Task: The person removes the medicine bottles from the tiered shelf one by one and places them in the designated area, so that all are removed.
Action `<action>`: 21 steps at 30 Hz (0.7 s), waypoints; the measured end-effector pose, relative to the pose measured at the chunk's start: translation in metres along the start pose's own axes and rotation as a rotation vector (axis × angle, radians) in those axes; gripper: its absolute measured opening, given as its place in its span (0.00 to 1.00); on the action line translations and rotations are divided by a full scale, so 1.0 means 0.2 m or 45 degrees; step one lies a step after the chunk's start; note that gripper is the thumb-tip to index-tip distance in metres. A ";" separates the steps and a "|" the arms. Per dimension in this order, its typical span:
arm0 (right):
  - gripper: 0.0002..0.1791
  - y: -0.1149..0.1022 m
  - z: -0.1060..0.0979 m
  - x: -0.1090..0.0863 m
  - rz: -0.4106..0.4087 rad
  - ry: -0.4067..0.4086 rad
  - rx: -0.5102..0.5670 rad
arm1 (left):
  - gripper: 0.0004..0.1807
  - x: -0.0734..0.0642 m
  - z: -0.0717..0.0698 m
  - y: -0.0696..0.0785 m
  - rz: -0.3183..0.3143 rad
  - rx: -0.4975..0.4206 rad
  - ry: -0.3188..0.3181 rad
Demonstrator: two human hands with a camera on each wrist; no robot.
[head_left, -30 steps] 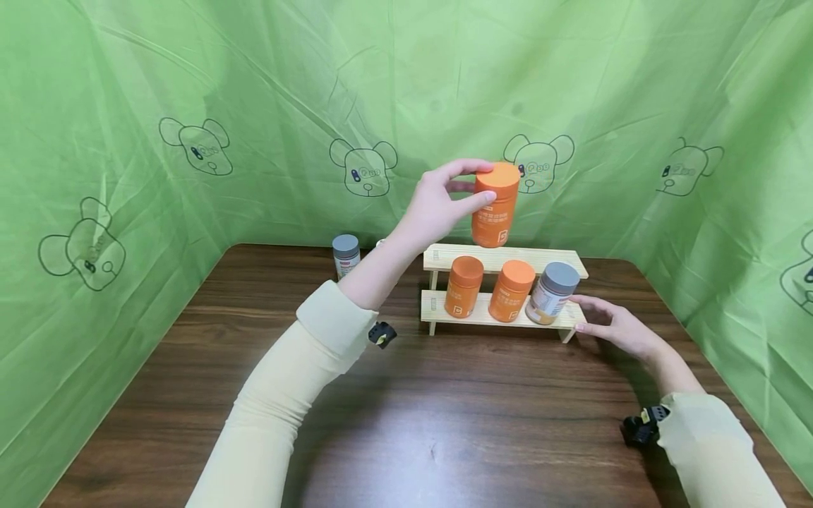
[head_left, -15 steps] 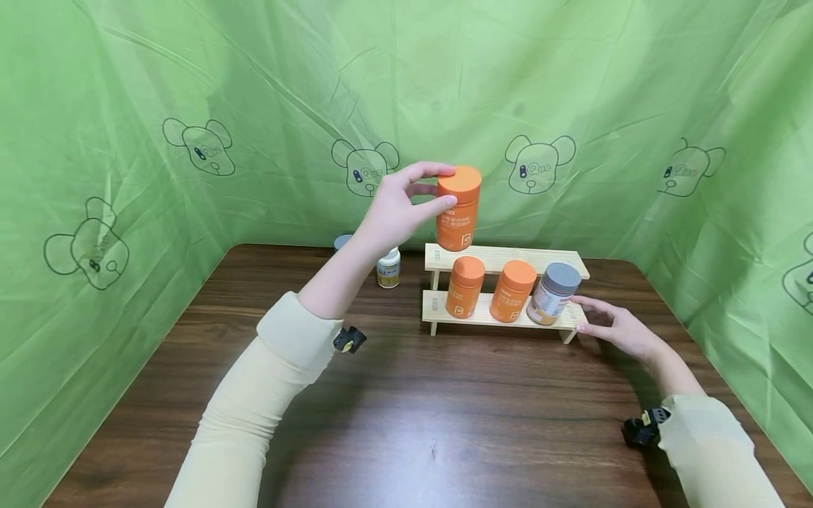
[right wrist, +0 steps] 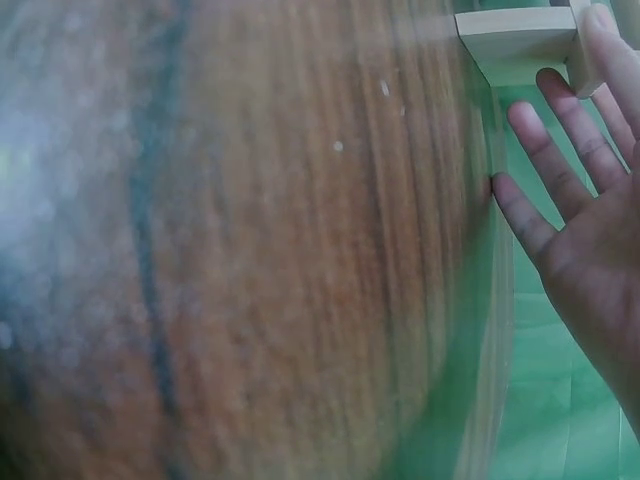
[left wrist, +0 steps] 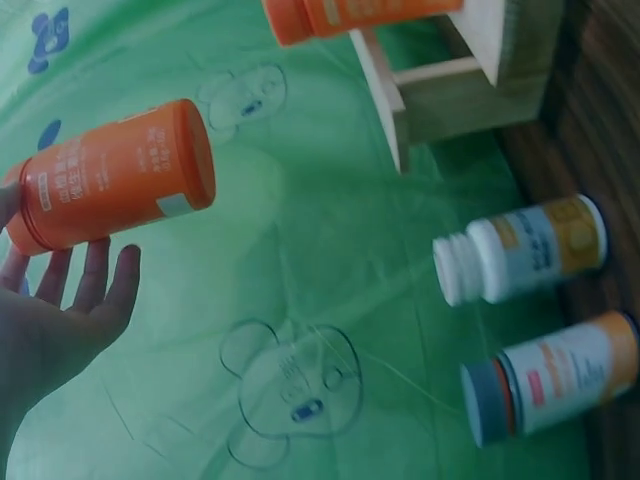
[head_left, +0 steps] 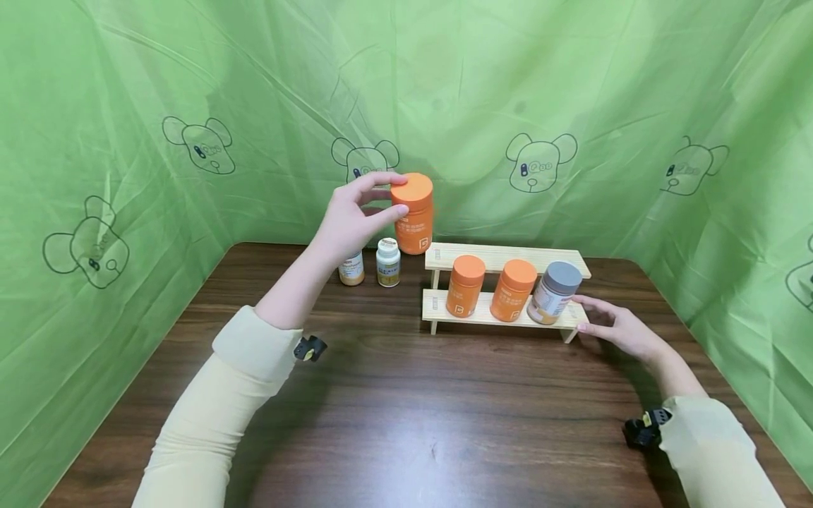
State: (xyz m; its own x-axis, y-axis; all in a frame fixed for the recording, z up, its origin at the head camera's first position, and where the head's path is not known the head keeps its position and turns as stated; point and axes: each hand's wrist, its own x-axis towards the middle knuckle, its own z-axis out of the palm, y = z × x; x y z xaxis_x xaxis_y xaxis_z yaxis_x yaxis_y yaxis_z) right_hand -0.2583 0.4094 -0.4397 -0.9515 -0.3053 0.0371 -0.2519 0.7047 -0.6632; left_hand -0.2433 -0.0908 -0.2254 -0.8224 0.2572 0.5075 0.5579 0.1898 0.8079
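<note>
My left hand (head_left: 356, 219) holds an orange bottle (head_left: 414, 215) by its cap end, between thumb and fingers. The bottle is upright in the air, just left of the two-tier wooden rack (head_left: 508, 258). On the rack's lower tier stand two orange bottles (head_left: 466, 288) and a grey-capped bottle (head_left: 554, 295). My right hand (head_left: 619, 328) grips the right end of that lower tier, thumb in front and fingers behind. In the right wrist view the thumb and fingertips meet the wooden board (right wrist: 520, 42), the other fingers spread.
A small white bottle (head_left: 388, 264) and a grey-capped white bottle (left wrist: 560, 375) stand at the back of the dark wooden table (head_left: 406, 409), left of the rack. The left hand partly covers the latter in the head view. Green cloth (head_left: 444, 85) hangs around the back and sides.
My left hand has carried the orange bottle leftward, from above the rack's upper tier to beside its left end. The right hand and the rack have stayed put.
</note>
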 end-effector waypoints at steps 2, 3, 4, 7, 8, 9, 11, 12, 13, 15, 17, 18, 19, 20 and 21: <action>0.32 0.00 0.00 0.00 -0.005 0.002 0.007 | 0.20 -0.01 -0.02 -0.02 0.024 -0.021 0.017; 0.32 0.00 0.00 0.00 -0.008 0.004 0.010 | 0.20 -0.02 -0.04 -0.04 0.033 -0.026 0.027; 0.32 0.00 0.00 0.00 -0.009 0.005 0.013 | 0.20 -0.03 -0.05 -0.05 0.040 -0.033 0.037; 0.32 0.00 0.00 0.00 -0.013 0.006 0.028 | 0.20 -0.05 -0.09 -0.09 0.052 -0.021 0.077; 0.32 0.00 0.00 0.00 -0.014 0.006 0.032 | 0.20 -0.06 -0.11 -0.10 0.051 -0.017 0.092; 0.32 0.00 0.00 0.00 -0.015 0.006 0.033 | 0.20 -0.07 -0.12 -0.11 0.046 -0.013 0.108; 0.31 0.00 0.00 0.00 -0.016 0.005 0.037 | 0.21 -0.09 -0.15 -0.14 0.033 -0.016 0.140; 0.31 0.00 0.00 0.00 -0.018 0.005 0.036 | 0.21 -0.10 -0.17 -0.15 0.023 -0.019 0.154; 0.31 0.00 0.00 0.00 -0.018 0.005 0.036 | 0.21 -0.11 -0.18 -0.16 0.015 -0.023 0.167; 0.32 0.01 0.00 0.00 -0.017 0.003 0.037 | 0.21 -0.13 -0.21 -0.18 -0.002 -0.028 0.192; 0.32 0.01 0.00 0.00 -0.016 0.003 0.036 | 0.21 -0.15 -0.23 -0.20 -0.022 -0.029 0.213; 0.32 0.01 0.00 0.00 -0.017 0.002 0.039 | 0.21 -0.15 -0.25 -0.23 -0.033 -0.024 0.223; 0.32 0.01 0.00 0.00 -0.019 0.001 0.044 | 0.21 -0.16 -0.27 -0.25 -0.041 -0.022 0.232; 0.32 0.01 0.00 0.00 -0.021 0.003 0.048 | 0.21 -0.16 -0.29 -0.28 -0.052 -0.020 0.242; 0.32 0.01 0.01 0.00 -0.024 0.003 0.050 | 0.22 -0.17 -0.31 -0.31 -0.061 -0.016 0.251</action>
State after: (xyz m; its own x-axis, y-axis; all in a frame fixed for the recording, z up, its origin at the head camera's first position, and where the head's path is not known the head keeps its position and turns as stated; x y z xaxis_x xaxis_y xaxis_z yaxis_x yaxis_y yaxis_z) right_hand -0.2586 0.4092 -0.4416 -0.9472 -0.3165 0.0516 -0.2625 0.6730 -0.6915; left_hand -0.2573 -0.1700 -0.2736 -0.8544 0.0574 0.5165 0.5174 0.1854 0.8354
